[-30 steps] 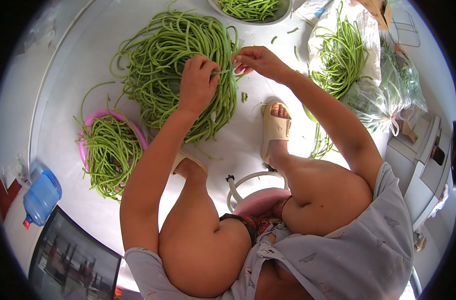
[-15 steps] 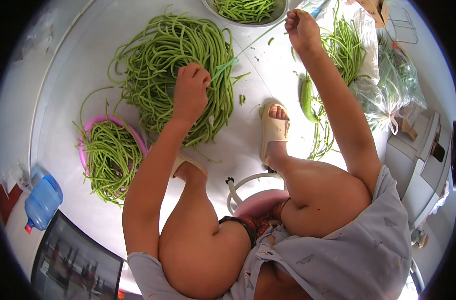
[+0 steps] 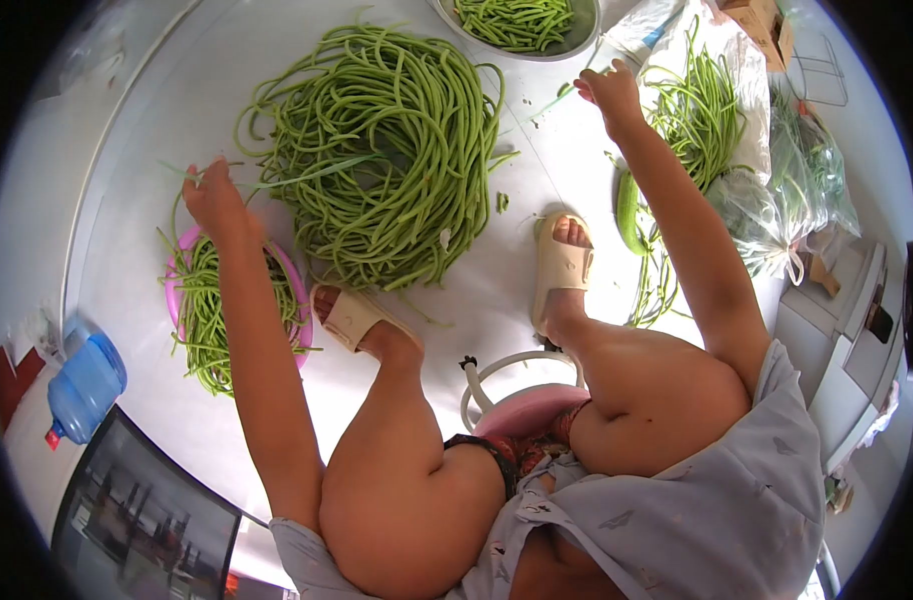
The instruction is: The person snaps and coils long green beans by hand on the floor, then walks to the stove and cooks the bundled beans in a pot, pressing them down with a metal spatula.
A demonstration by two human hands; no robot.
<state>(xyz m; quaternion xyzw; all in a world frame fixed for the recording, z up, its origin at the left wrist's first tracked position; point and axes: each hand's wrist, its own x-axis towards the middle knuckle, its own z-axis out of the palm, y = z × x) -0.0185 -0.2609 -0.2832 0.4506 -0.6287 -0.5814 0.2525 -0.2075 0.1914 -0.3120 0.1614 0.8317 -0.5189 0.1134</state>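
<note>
My left hand [image 3: 217, 205], slightly blurred, is out above the pink-rimmed basin, its fingers closed on a thin green plastic strip [image 3: 322, 170]. The strip trails rightward over the big coiled heap of long beans [image 3: 437, 200]. Up at the right, my right hand [image 3: 612, 95] pinches a length of similar green strip near the metal bowl. I cannot tell whether both lengths are one piece. Below my left hand, more long beans [image 3: 205, 320] fill the pink basin [image 3: 305, 325]. Nearest my right hand are loose long beans [image 3: 702, 110] on white plastic.
Cut bean pieces lie in a metal bowl [image 3: 587, 30] at the top. A green gourd [image 3: 629, 215] rests beside my right sandal [image 3: 564, 260]. Tied clear bags [image 3: 777, 220] and a cardboard box [image 3: 760, 30] stand right. A blue water jug [image 3: 87, 390] and a screen [image 3: 142, 515] are left.
My left hand has swung left and down from the bean heap to above the pink basin, drawing the strip along. My right hand has dropped slightly. The view has shifted a little.
</note>
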